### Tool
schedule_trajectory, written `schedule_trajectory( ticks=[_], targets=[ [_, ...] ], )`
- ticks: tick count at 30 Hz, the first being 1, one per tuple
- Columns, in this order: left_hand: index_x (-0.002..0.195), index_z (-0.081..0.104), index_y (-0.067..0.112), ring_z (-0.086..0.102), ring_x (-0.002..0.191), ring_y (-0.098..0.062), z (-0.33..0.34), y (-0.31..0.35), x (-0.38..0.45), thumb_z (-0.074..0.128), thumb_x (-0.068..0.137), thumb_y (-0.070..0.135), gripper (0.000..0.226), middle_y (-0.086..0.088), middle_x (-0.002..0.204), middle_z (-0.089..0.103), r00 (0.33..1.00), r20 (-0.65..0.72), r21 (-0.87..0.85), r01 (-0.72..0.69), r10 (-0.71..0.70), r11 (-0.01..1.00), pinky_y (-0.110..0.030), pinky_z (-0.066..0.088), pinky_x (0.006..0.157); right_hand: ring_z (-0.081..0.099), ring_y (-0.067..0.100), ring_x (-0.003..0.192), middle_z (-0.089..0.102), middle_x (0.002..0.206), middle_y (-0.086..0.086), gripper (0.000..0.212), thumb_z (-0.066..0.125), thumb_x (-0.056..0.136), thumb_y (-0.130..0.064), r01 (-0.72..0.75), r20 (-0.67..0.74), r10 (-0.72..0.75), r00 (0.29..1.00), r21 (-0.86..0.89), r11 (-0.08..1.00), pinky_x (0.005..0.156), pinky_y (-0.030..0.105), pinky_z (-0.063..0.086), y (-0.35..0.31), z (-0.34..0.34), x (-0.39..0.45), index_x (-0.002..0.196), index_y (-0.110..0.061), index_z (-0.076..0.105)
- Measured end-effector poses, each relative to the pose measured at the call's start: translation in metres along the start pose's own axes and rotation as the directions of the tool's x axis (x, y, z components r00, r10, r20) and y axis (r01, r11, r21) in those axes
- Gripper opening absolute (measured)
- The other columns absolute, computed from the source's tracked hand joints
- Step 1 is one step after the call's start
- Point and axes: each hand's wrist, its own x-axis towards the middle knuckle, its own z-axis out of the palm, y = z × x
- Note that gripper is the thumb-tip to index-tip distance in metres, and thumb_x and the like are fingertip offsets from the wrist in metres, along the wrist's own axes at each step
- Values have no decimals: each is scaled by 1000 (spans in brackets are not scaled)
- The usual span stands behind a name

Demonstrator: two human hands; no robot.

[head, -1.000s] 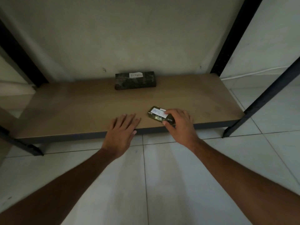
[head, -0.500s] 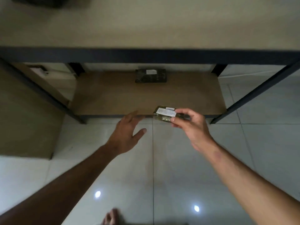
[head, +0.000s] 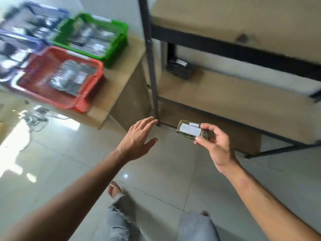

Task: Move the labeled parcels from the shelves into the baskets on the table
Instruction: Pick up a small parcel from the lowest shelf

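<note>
Mid-carry: right hand (head: 216, 145) pinching small labeled parcel (head: 191, 129) over floor, left hand (head: 138, 138) open and empty; red basket (head: 83, 100), green basket (head: 119, 47) seemingly part-filled through blur; 1 dark parcel (head: 179, 68) left at shelf (head: 225, 101) back corner.

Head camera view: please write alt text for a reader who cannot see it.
The right hand holds a small labeled parcel above the tiled floor; the left hand is open and empty. Left, red and green baskets of parcels sit on a table; another parcel remains on a shelf.
</note>
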Motion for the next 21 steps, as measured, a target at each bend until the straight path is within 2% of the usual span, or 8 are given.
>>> schedule_trajectory(
  ticks=[4,8,10,13,17,21],
  targets=[
    [153,38,14,41,142,-29,-79,-75,-41,56,96,42,65,-8,155,42,995,-94,-69,38,-45,997,-46,40,112,70,22,92,74,108,7,51,70,81,17,9,60,-11,998,22,1000,85,40,59,-40,116,-6,121,-13,62],
    [150,42,15,41,142,-25,-145,-168,-81,61,98,41,61,-6,153,44,985,-138,-130,90,-108,987,-43,40,114,70,21,95,75,106,3,53,69,80,17,13,65,-17,998,48,999,78,30,60,-57,238,3,124,-13,62],
    [148,45,16,43,140,-25,-171,-212,-99,58,98,44,59,-6,152,45,987,-117,-130,98,-113,987,-43,42,113,70,24,97,75,108,5,53,70,80,17,10,62,-13,998,48,999,78,31,60,-59,291,8,123,-13,62],
    [146,48,16,45,137,-26,-204,-280,-117,55,97,47,58,-5,150,47,984,-87,-129,143,-154,981,-48,45,108,69,26,102,73,112,9,54,70,79,17,-10,50,7,999,50,999,87,39,59,-57,363,18,123,-12,61],
    [142,51,17,47,133,-24,-241,-354,-119,57,95,46,55,-2,144,50,975,-94,-143,188,-203,972,-46,46,107,68,16,104,68,118,6,60,68,79,20,-26,67,24,997,21,999,87,28,57,-53,437,41,128,-13,56],
    [138,55,14,49,128,-24,-261,-418,-99,69,94,34,50,-6,140,54,972,-117,-107,194,-206,975,-41,45,107,68,25,105,71,115,9,56,71,77,18,-17,131,24,991,-51,999,93,40,54,-45,493,87,124,-9,59]
  ],
)
